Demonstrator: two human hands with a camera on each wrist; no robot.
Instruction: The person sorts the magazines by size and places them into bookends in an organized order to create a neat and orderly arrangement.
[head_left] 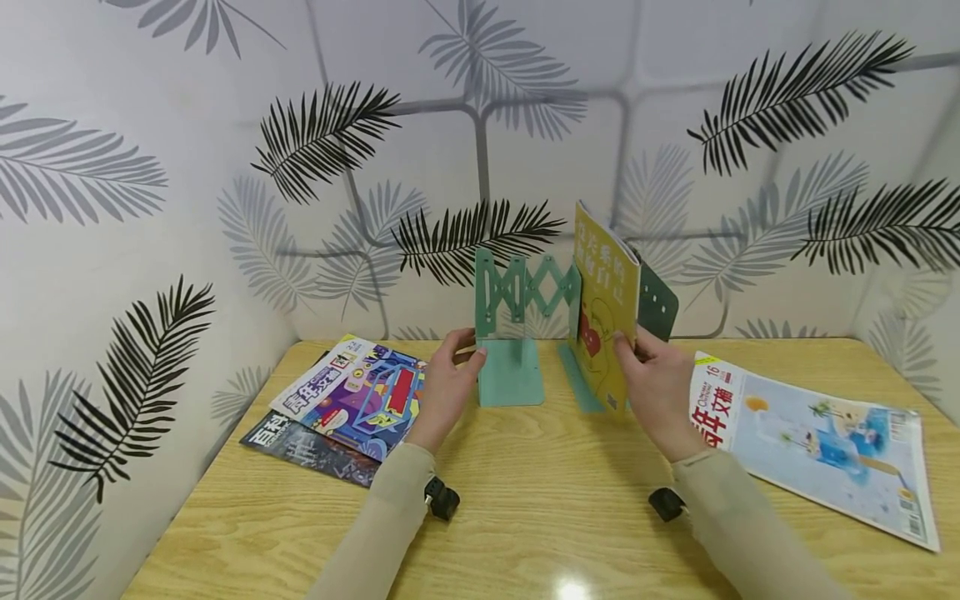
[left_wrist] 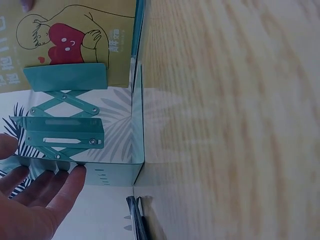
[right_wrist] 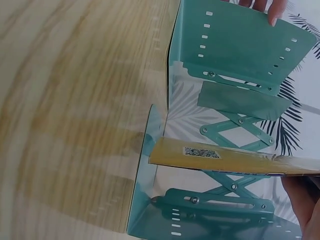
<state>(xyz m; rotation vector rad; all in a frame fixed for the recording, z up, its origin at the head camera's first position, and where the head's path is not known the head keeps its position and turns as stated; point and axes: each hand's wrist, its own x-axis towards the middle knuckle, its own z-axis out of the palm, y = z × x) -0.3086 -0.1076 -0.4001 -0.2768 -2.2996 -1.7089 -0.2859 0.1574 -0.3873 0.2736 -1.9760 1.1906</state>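
A green metal expandable bookend (head_left: 512,379) stands against the wall, its crisscross lattice stretched between two upright end plates. My left hand (head_left: 444,387) holds the edge of the left end plate (right_wrist: 240,40), thumb and fingers on opposite sides of it. In my right hand (head_left: 660,392) is a thin yellow book (head_left: 603,312), pinched at its near edge. The book stands upright inside the bookend, close to the right end plate (head_left: 656,300), with a red heart on its cover (left_wrist: 67,42). Some of my right fingers are hidden behind the book.
Left on the wooden table (head_left: 525,517) lie overlapping magazines, a colourful one (head_left: 375,392) over a dark one (head_left: 315,450). Another magazine (head_left: 817,442) lies flat at the right, by my right forearm. A leaf-patterned wall (head_left: 420,158) stands behind.
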